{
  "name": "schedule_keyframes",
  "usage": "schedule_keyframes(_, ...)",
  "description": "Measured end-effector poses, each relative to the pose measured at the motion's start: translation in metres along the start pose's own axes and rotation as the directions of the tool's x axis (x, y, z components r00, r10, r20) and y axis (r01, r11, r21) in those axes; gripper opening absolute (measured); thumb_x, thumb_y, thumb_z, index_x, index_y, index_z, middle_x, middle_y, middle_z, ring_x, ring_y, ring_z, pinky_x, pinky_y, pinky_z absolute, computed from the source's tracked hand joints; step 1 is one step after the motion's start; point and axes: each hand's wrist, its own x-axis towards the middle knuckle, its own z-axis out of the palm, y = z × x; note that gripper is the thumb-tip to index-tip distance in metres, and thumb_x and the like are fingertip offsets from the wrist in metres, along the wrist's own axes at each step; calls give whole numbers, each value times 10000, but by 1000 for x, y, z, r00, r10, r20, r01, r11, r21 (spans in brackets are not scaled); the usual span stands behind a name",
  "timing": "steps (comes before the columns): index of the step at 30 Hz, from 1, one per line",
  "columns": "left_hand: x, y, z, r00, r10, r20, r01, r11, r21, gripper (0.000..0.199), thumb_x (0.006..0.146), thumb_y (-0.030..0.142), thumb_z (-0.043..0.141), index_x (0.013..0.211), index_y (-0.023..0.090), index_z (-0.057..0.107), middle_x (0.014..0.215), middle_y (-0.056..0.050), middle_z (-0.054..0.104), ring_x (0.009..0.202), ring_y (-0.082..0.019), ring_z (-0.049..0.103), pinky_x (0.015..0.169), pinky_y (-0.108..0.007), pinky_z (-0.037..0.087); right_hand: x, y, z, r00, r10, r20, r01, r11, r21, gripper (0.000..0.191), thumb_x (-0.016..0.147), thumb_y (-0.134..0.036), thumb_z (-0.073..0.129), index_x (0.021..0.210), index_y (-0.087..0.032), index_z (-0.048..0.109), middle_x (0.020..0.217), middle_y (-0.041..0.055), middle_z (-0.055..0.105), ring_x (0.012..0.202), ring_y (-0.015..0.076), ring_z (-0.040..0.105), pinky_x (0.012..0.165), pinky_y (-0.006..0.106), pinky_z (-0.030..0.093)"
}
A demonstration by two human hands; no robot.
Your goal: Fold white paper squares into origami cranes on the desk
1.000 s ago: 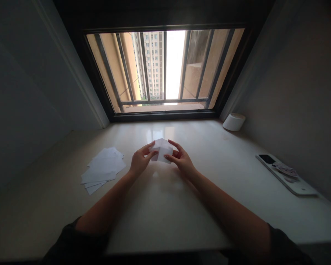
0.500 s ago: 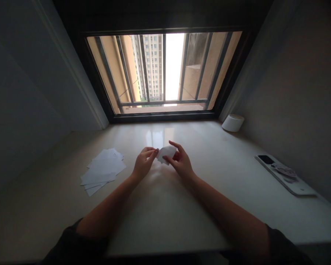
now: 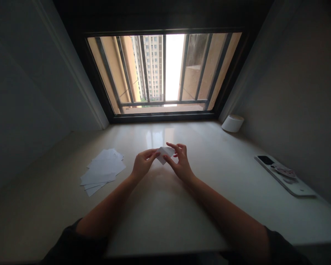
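Note:
Between my two hands is a small folded piece of white paper (image 3: 164, 152), held a little above the pale sill, with one corner pointing down toward me. My left hand (image 3: 143, 162) pinches its left edge between thumb and fingers. On the other side my right hand (image 3: 181, 162) has its thumb on the near face and its fingers behind and along the top right edge, the index finger raised. A loose stack of white paper sheets (image 3: 103, 170) lies on the sill to the left of my left hand.
A phone (image 3: 285, 175) with a sticker-like grip on its back lies at the right. A white cylindrical object (image 3: 232, 123) stands in the far right corner. Behind the sill (image 3: 165, 217) is a dark-framed window (image 3: 165, 117) with bars outside.
The folded paper has turned so a corner now points down. My right index finger has bent lower over its top, and my left fingers have shifted slightly along the edge.

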Motion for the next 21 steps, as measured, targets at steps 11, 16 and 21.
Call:
schedule_keyframes(11, 1, 2, 2, 995, -73, 64, 85, 977, -194, 347, 731, 387, 669, 987, 156, 704, 1016, -89, 701, 955, -244, 640, 893, -387, 469, -1, -9, -5, 986, -166, 20, 167, 980, -105, 368, 786, -374, 636, 1152, -344, 604, 1196, 59, 514, 1098, 247, 468, 926, 420, 426)
schedule_keyframes(16, 0, 4, 4, 996, -40, 75, 55, 977, -204, 347, 744, 369, 662, 1015, 155, 691, 1007, -95, 702, 954, -250, 643, 883, -395, 475, -1, -8, -4, 983, -180, 25, 182, 975, -127, 339, 800, -379, 626, 1138, -359, 619, 1145, 51, 566, 1068, 241, 488, 928, 421, 423)
schedule_keyframes(21, -1, 6, 3, 995, -37, 95, 57, 976, -211, 340, 763, 367, 644, 1018, 146, 688, 1027, -102, 695, 983, -251, 634, 895, -395, 473, -2, -10, -3, 975, -218, 49, 223, 963, -153, 334, 796, -370, 635, 1130, -371, 621, 1125, 43, 596, 1065, 245, 495, 937, 438, 413)
